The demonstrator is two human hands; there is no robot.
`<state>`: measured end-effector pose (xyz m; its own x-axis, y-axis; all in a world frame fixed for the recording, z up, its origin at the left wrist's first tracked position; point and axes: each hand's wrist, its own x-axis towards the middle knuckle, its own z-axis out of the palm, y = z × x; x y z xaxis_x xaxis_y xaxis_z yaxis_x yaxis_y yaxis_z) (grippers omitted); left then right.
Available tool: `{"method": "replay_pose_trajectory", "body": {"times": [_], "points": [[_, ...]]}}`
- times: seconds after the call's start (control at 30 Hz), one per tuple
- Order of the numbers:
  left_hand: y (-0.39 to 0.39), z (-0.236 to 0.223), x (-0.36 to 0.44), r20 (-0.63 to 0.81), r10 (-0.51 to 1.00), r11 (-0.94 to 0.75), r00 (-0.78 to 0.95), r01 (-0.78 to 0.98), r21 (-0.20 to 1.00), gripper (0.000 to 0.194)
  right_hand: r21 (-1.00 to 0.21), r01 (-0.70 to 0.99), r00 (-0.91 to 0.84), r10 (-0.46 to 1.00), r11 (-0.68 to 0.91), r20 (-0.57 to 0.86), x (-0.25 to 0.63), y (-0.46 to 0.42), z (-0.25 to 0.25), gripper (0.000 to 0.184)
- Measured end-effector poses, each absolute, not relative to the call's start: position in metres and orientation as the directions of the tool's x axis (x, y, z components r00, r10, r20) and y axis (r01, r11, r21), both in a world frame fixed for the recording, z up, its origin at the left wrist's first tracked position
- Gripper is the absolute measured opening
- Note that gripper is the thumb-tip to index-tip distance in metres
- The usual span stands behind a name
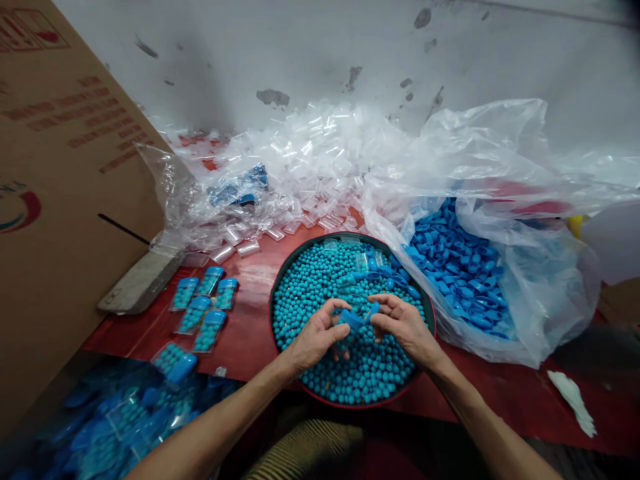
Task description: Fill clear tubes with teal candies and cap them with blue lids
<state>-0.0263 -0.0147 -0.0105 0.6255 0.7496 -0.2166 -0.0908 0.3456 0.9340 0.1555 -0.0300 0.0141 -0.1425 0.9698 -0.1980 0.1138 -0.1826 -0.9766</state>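
Observation:
A wide round tray (277,333) full of small turquoise balls (305,287) stands in front of me, and both hands are over it. My left hand (320,337) is closed on a small container (352,320) with a blue top; its lower part is mostly hidden by the fingers. Close beside it, my right hand (400,325) pinches a small blue cap (371,311) between thumb and fingers. Loose blue caps (387,272) and clear pieces lie on the balls at the tray's far right side.
Several filled containers (194,313) lie on the red table (250,287) to the left, with more heaped below its edge (125,420). Clear empty containers (320,160) pile along the wall. A plastic bag (540,293) of blue caps (460,267) sits right; a cardboard box (65,200) stands left.

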Motion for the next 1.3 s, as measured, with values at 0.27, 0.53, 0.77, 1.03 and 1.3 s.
{"method": "replay_pose_trajectory", "body": {"times": [0.27,0.53,0.77,1.03,1.3], "points": [[-0.019,-0.002,-0.024,-0.055,0.873,0.06,0.485,0.006,0.998,0.038,-0.641,0.694,-0.33,0.936,0.328,0.122,0.128,-0.049,0.011,0.055],[-0.021,-0.007,-0.017,-0.111,0.9,0.12,0.421,0.006,0.993,0.022,-0.401,0.862,-0.292,0.95,0.31,0.108,0.11,-0.054,0.002,0.066],[-0.024,-0.018,-0.017,-0.156,0.921,0.162,0.357,0.013,0.987,0.021,-0.473,0.796,-0.351,0.925,0.378,0.147,0.111,-0.045,-0.006,0.055],[-0.017,0.001,-0.044,-0.138,0.885,0.19,0.444,-0.074,0.979,0.031,-0.597,0.726,-0.334,0.934,0.341,0.127,0.117,-0.055,-0.003,0.088],[-0.015,0.013,-0.071,-0.223,0.874,0.364,0.431,-0.28,0.888,0.04,-0.755,0.586,-0.297,0.945,0.294,0.137,0.125,-0.046,0.008,0.04]]}}
